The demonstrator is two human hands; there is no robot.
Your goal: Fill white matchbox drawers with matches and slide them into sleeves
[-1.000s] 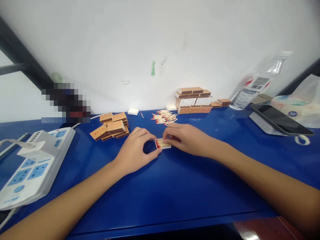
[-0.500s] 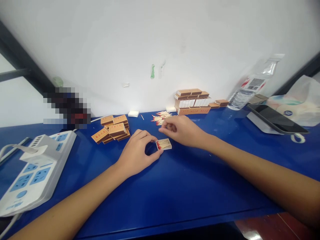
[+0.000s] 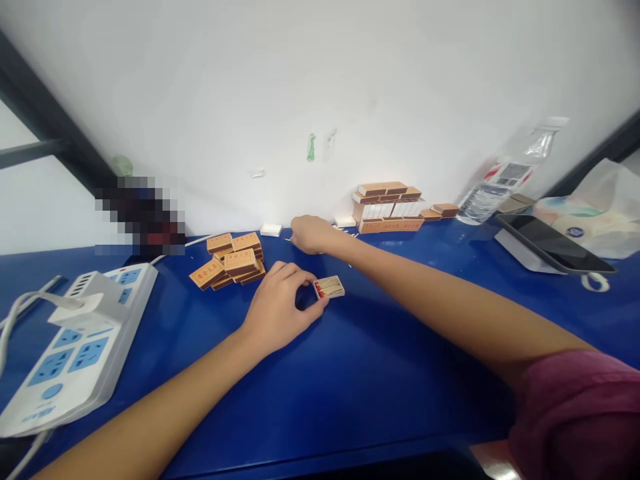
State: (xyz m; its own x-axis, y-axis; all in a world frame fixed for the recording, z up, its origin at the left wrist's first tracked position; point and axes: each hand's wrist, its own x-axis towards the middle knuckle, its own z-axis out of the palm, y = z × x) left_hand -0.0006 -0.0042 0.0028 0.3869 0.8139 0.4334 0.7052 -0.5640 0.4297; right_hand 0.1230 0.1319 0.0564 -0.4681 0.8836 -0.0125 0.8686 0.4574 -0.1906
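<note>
A small open matchbox tray (image 3: 329, 287) filled with red-tipped matches lies on the blue table (image 3: 350, 373). My left hand (image 3: 280, 308) pinches the tray's left end between thumb and forefinger. My right hand (image 3: 310, 233) is stretched out to the back of the table, fingers curled, over the spot where loose matches lie. It hides most of them, and a single match tip (image 3: 288, 239) shows just left of the fingers. I cannot tell whether the right hand holds anything.
A heap of orange matchboxes (image 3: 233, 262) lies left of the tray. Stacked boxes and white trays (image 3: 387, 207) stand against the wall. A white power strip (image 3: 75, 337) sits at far left; a water bottle (image 3: 500, 183), a dark tablet (image 3: 553, 243) and a plastic bag (image 3: 597, 213) at right.
My right hand has left the tray and moved back and left to the loose matches by the wall. My left hand has stayed on the tray.
</note>
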